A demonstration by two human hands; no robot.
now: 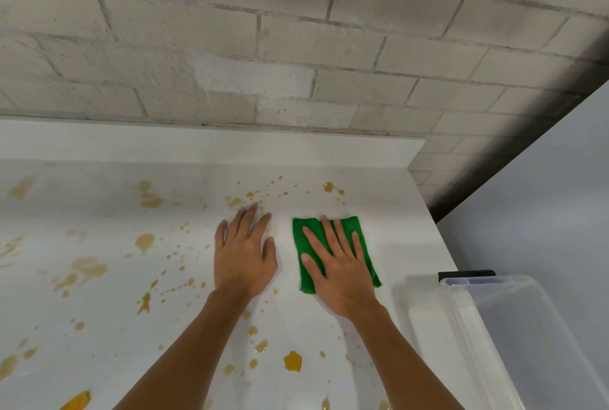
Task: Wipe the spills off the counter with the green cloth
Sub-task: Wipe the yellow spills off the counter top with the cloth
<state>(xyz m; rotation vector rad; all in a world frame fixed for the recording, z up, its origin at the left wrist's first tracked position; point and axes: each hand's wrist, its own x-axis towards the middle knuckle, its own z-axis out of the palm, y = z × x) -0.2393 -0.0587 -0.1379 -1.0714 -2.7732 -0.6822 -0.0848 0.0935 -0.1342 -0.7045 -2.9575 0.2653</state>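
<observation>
A folded green cloth lies flat on the white counter, right of centre. My right hand presses on it with straight, spread fingers and covers much of it. My left hand rests flat on the bare counter just left of the cloth, fingers straight. Yellow-brown spills are scattered over the counter: several small drops beyond my left fingertips, larger blots to the left, and a thick yellow blob between my forearms.
A clear plastic bin stands at the counter's right edge, a dark object behind it. A low white backsplash and a pale brick wall close off the far side. The counter ends on the right near a grey surface.
</observation>
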